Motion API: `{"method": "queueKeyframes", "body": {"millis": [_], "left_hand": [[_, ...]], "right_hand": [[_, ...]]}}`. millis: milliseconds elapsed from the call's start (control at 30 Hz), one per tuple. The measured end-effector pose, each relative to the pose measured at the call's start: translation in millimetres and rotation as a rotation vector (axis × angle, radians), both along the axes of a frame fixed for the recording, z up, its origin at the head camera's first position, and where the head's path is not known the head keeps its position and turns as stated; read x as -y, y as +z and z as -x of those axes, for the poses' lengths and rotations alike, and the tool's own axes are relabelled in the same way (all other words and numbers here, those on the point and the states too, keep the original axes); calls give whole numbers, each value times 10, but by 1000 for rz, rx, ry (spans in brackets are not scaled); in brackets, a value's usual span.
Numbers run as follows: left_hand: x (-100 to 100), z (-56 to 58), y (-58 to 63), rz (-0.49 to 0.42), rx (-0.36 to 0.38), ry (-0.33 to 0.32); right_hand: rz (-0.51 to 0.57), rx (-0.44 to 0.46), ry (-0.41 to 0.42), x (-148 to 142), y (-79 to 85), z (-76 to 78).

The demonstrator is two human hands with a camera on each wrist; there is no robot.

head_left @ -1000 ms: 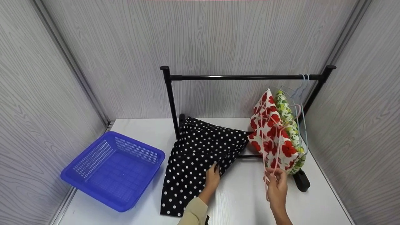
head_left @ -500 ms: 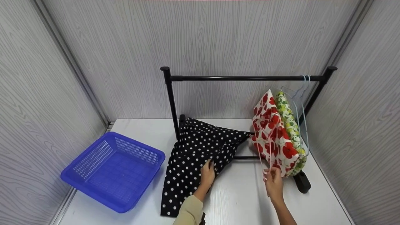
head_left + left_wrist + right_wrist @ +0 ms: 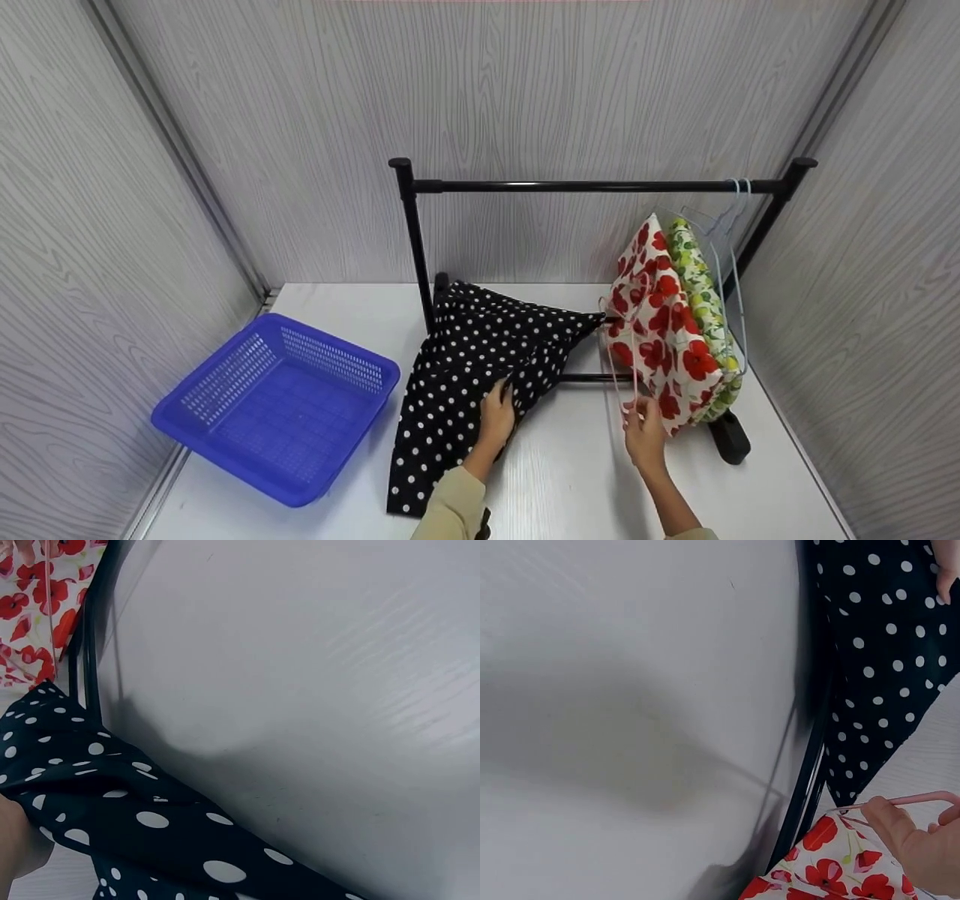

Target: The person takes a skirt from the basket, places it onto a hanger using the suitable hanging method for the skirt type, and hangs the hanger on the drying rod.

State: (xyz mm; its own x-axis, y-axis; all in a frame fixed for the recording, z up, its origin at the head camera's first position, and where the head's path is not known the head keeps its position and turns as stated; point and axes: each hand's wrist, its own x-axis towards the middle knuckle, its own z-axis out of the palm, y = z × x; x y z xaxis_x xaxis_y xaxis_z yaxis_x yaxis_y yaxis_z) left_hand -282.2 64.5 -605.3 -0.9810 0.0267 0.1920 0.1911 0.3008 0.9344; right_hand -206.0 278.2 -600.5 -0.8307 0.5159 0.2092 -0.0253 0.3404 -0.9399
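Note:
My left hand grips the edge of a black cloth with white polka dots, which is draped at the rack's left side. Its pointed corner stretches right toward the red-flowered cloth. A thin pink clothes hanger is pinched in my right hand, in front of the red-flowered cloth. In the right wrist view, one end of the hanger meets the corner of the polka-dot cloth; whether it is hooked there I cannot tell. My left fingertips are partly hidden in the fabric folds.
A black clothes rack stands at the back. On its right end, light-blue hangers carry the red-flowered cloth and a green-yellow patterned cloth. A blue plastic basket sits at left. Grey panels enclose the white table.
My right hand has moved slightly left with the pink hanger, bringing it nearer the polka-dot cloth's corner. My left hand shifted a little left, still gripping the cloth.

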Motion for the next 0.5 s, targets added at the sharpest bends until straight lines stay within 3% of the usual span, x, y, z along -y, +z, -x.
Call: {"method": "queueKeyframes", "body": {"millis": [267,500], "left_hand": [[-70,-21,-15,79,-39,-7],[-168,-115,-25,130,-180,-55]], "right_hand": [[-24,-29,17,187,-60,41],[-188,-1,35,405,-94,14]]}}
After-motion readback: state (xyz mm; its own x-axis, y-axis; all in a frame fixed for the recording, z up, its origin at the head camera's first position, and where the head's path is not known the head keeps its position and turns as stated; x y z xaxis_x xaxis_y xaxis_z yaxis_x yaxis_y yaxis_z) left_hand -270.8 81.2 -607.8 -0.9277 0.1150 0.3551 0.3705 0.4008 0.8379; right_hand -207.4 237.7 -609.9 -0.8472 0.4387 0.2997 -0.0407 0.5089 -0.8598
